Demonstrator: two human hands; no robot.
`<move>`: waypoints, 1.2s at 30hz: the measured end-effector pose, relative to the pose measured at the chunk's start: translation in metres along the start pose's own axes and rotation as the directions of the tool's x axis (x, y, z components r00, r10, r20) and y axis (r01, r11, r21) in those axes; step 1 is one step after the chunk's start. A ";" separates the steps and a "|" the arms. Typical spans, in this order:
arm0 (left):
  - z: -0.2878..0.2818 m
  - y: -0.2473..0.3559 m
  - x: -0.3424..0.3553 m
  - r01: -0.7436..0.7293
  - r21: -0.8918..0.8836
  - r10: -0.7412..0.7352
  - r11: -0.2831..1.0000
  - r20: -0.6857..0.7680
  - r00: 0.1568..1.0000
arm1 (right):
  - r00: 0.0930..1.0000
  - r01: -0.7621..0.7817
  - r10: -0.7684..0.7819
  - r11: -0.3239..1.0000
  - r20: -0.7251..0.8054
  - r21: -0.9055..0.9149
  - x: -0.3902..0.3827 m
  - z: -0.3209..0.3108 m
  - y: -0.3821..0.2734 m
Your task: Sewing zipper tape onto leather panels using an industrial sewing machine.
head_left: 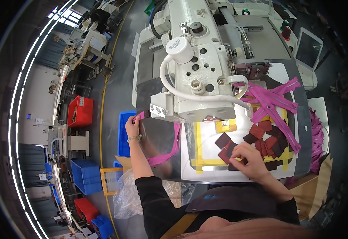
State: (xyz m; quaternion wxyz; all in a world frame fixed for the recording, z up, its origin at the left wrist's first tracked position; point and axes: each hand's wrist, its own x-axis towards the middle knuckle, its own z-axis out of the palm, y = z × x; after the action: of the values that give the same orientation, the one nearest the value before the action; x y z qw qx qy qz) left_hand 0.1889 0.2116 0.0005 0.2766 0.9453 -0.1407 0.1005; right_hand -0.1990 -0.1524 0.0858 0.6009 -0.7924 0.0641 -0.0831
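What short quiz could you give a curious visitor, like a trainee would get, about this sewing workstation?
1. True or false: the left hand grips a pink zipper tape.
2. Where do the loose red-brown patches lie?
A) on the floor
B) beside the right hand
C) in a blue bin
3. Fill in: the sewing machine above the work is mainly ____.

Key: 1 true; 2 B; 3 white.

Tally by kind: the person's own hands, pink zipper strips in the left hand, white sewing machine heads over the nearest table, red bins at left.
Left hand and right hand: 2
Pink zipper strip: 1
White sewing machine head: 1
Red bins: 2
Total: 6
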 end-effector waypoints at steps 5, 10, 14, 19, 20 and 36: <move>-0.029 0.023 -0.011 -0.073 0.243 0.085 0.967 -0.042 0.995 | 0.927 -0.081 0.017 0.985 0.376 0.156 0.007 0.021 0.001; -0.071 0.062 -0.009 -0.022 -0.011 0.020 1.000 -0.193 0.981 | 0.890 -0.145 -0.006 0.945 0.456 0.294 0.013 0.044 0.019; -0.101 0.098 -0.025 -0.004 -0.326 -0.011 0.945 -0.044 0.999 | 0.879 -0.287 0.056 0.855 0.473 0.432 0.019 0.062 0.035; -0.086 0.133 -0.068 0.025 -0.343 0.032 0.939 0.160 0.987 | 0.897 -0.419 0.190 0.654 0.400 0.630 0.048 0.108 0.041; -0.081 0.135 -0.077 0.080 -0.375 -0.013 0.924 0.179 0.984 | 0.895 -0.443 0.249 0.595 0.371 0.670 0.060 0.121 0.039; -0.064 0.122 -0.167 0.581 -0.377 -0.239 0.722 0.651 0.720 | 0.901 -0.433 0.216 0.387 0.376 0.814 0.125 0.177 0.028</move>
State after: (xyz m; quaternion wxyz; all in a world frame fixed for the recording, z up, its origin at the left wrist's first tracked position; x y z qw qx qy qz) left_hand -0.0148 0.1836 0.0684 0.5014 0.8138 -0.0140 -0.2935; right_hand -0.0393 -0.0181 0.0194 0.9296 -0.3399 0.1027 0.0990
